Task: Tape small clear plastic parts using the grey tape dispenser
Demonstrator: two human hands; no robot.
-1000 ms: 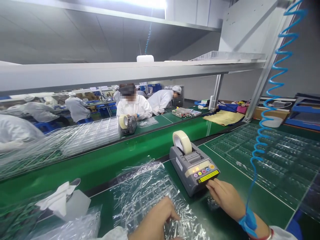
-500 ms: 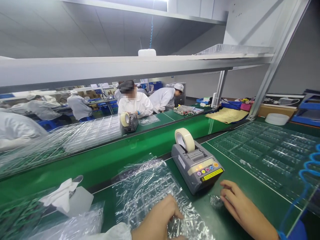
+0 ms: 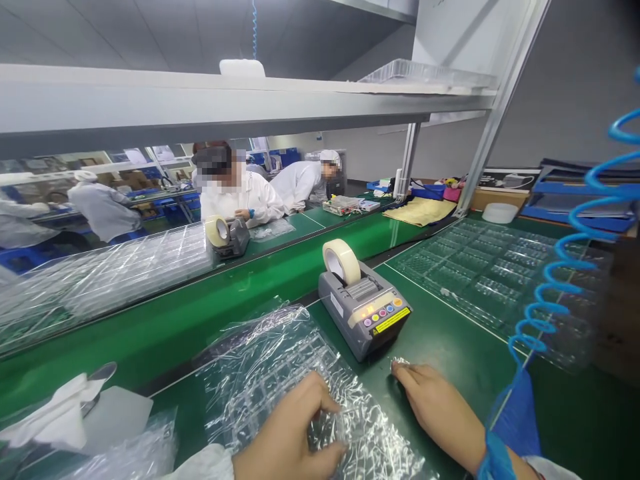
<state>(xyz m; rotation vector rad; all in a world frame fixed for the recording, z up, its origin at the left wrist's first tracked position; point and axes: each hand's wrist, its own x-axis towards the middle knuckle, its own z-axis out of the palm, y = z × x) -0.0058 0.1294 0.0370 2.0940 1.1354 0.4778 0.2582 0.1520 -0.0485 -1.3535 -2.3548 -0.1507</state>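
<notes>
A clear plastic bag [image 3: 270, 380] lies crinkled on the green bench, with a clear compartmented tray inside it. My left hand [image 3: 295, 427] is curled over the bag's near part, thumb and forefinger bent round the gathered film. To the right, my right hand [image 3: 435, 407] rests low by the bench, its fingertips closed on a small crumpled piece of clear plastic [image 3: 400, 362]. Just beyond that hand stands a grey tape dispenser [image 3: 367, 313] with lit buttons and a roll of cream tape [image 3: 345, 261] on top. No strip of tape shows in either hand.
Clear trays [image 3: 480, 267] lie at the right, behind a blue coiled hose [image 3: 565, 267]. More bagged plastic [image 3: 130, 453] and a white box with tissue [image 3: 117, 413] sit at the left. A co-worker [image 3: 240, 193] in white is across the green divider [image 3: 250, 273].
My right hand has drawn back from the dispenser's front and come down onto the small crumpled plastic. My left hand stays on the bag. The view has shifted to the right and downward.
</notes>
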